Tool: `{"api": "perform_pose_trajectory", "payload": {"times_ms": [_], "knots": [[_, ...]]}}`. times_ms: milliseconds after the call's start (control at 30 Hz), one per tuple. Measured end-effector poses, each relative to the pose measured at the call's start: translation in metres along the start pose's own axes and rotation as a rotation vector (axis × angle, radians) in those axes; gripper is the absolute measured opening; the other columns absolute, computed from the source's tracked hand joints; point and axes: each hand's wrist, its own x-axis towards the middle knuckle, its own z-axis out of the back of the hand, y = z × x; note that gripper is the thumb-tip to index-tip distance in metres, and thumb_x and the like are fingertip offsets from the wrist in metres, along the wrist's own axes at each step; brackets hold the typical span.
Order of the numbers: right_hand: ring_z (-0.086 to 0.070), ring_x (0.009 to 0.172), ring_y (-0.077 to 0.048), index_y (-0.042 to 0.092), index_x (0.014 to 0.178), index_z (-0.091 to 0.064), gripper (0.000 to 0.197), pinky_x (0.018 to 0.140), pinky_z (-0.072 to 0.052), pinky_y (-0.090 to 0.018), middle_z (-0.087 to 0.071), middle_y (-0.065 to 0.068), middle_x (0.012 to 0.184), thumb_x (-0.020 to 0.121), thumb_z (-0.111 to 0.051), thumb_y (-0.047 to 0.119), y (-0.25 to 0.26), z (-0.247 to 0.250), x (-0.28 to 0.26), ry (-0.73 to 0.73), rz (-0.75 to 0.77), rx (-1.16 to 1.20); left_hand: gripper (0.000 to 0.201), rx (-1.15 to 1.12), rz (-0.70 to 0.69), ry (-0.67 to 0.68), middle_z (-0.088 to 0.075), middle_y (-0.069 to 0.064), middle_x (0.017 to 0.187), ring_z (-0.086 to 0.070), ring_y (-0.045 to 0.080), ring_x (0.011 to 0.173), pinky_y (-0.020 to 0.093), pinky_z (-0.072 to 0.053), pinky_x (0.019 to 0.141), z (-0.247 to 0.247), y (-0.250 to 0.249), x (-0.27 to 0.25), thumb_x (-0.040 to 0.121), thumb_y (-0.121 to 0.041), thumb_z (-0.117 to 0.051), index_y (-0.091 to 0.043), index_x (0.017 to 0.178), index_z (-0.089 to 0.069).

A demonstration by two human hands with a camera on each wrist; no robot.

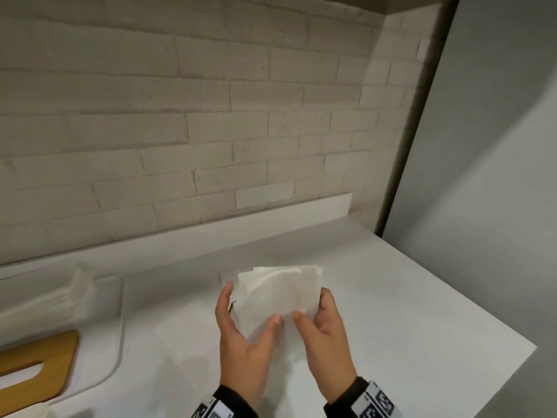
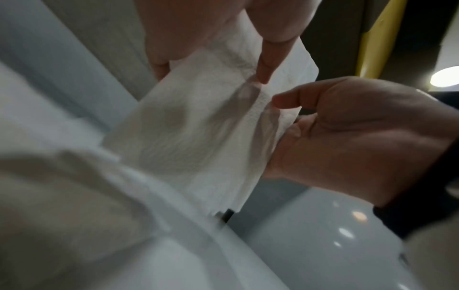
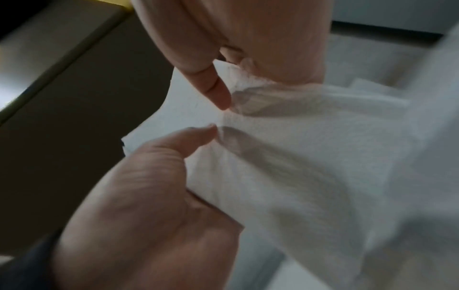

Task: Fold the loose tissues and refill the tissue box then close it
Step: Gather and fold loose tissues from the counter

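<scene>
Both hands hold a small stack of folded white tissues (image 1: 277,294) just above the white counter (image 1: 407,327), in the middle of the head view. My left hand (image 1: 241,327) grips the stack's left side, thumb on top and fingers behind. On the right side my right hand (image 1: 324,318) pinches it the same way. The left wrist view shows the tissues (image 2: 193,133) pinched under both thumbs, with the right hand (image 2: 347,127) opposite. In the right wrist view the stack (image 3: 298,157) sits between the two thumbs. A wooden lid (image 1: 45,363) with a slot lies at the far left.
A white, round-cornered box edge (image 1: 120,315) runs along the left, with blurred white tissues (image 1: 69,291) beyond it. A brick wall (image 1: 211,131) backs the counter, and a grey panel (image 1: 482,176) closes the right side. The counter's front-right edge (image 1: 512,363) is near.
</scene>
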Motion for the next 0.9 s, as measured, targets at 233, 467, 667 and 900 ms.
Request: {"api": "perform_pose_trajectory", "payload": {"times_ms": [233,467,667,900], "knots": [[-0.07,0.096,-0.011,0.024,0.116,-0.062,0.036,0.087,-0.056,-0.032,-0.073,0.002,0.104,0.088,-0.055,0.003,-0.027,0.001,0.009,0.055,-0.192,-0.145,0.054,0.091,0.104,0.035,-0.062,-0.004,0.102,-0.062,0.007,0.084,0.021,-0.048,0.065,-0.014,0.009,0.007,0.08,-0.005,-0.072,-0.041,0.105,-0.041],[-0.069,0.098,-0.02,0.019,0.115,-0.052,0.037,0.089,-0.056,-0.038,-0.07,-0.005,0.107,0.085,-0.053,-0.003,-0.028,0.009,0.02,0.097,-0.233,-0.132,0.064,0.01,0.167,0.047,-0.066,-0.001,0.104,-0.067,0.014,0.089,0.03,-0.055,0.073,-0.007,-0.004,0.022,0.062,-0.027,-0.09,-0.036,0.109,-0.047],[-0.07,0.096,-0.01,0.024,0.115,-0.058,0.025,0.082,-0.057,-0.03,-0.072,0.003,0.105,0.094,-0.052,0.011,-0.023,0.003,0.025,0.168,-0.179,-0.144,0.071,0.076,0.135,0.052,-0.061,-0.008,0.104,-0.063,0.01,0.093,0.029,-0.053,0.071,-0.012,-0.007,0.029,0.066,-0.021,-0.087,-0.029,0.119,-0.041],[-0.067,0.096,-0.007,0.026,0.111,-0.062,0.036,0.088,-0.055,-0.031,-0.071,0.005,0.104,0.078,-0.059,0.011,-0.023,0.014,0.024,0.291,-0.123,-0.458,0.029,-0.05,0.077,0.03,-0.075,-0.003,0.088,-0.071,0.018,0.085,0.029,-0.054,0.07,-0.005,0.003,0.026,0.083,-0.002,-0.069,-0.025,0.1,-0.063]]}}
